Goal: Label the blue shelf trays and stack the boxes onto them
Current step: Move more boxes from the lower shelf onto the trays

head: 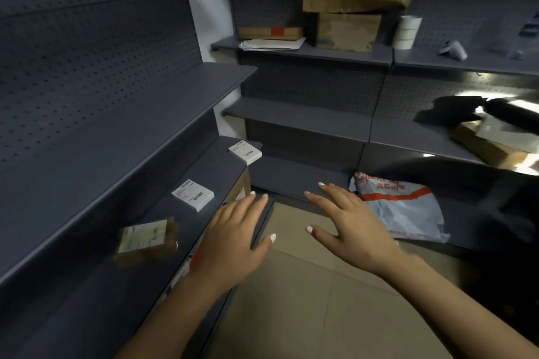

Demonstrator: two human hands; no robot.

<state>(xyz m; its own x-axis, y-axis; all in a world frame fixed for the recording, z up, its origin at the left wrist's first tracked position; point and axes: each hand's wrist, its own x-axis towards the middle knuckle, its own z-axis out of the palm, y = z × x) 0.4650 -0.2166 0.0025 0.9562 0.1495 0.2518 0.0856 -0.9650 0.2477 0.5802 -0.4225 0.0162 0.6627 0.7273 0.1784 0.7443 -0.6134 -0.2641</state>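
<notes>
My left hand (233, 237) hovers flat, fingers spread, over the front edge of the blue-grey shelf tray (122, 285) on the left. My right hand (347, 224) is held out beside it above the floor, fingers straight, holding nothing. On that tray lie a brown box with a pale label (145, 240), a small white labelled box (193, 194) and a second white box (245, 152) farther back. A grey and red mailer bag (402, 208) lies on the lowest tray just past my right hand.
Cardboard boxes (350, 17), papers (271, 44) and a white roll (407, 32) sit on the upper back shelf. Another brown box (490, 146) rests on the right shelf, under a dark-sleeved arm (507, 114). The floor (306, 315) below is tan tile.
</notes>
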